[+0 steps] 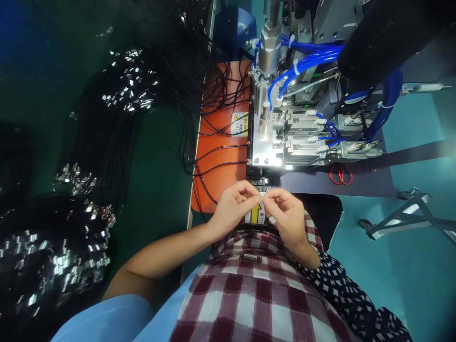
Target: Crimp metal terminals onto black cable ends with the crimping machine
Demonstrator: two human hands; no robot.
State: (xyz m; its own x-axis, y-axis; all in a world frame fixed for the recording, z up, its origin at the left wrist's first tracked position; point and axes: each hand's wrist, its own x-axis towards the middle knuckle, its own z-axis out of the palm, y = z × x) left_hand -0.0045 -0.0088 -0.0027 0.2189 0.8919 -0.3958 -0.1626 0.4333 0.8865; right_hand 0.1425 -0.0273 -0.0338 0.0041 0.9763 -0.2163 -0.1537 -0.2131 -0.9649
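Observation:
My left hand (235, 206) and my right hand (286, 213) meet fingertip to fingertip at the front edge of a metal machine (267, 149). Thumb and forefinger are pinched on each side. Between the tips shows a tiny, pale gold glint; it is too small to name. Just below the fingertips is a label with a yellow arrow (254, 214). Behind my hands, black cables (228, 164) run from the left into the machine's side, over an orange plate (213, 185).
Bundles of black cables with shiny metal ends (74, 256) lie on the dark green surface at left. Blue air hoses (313, 59) loop over the machine. Red-handled scissors (341, 175) lie on the dark bench at right. A wheeled metal stand (402, 218) is further right.

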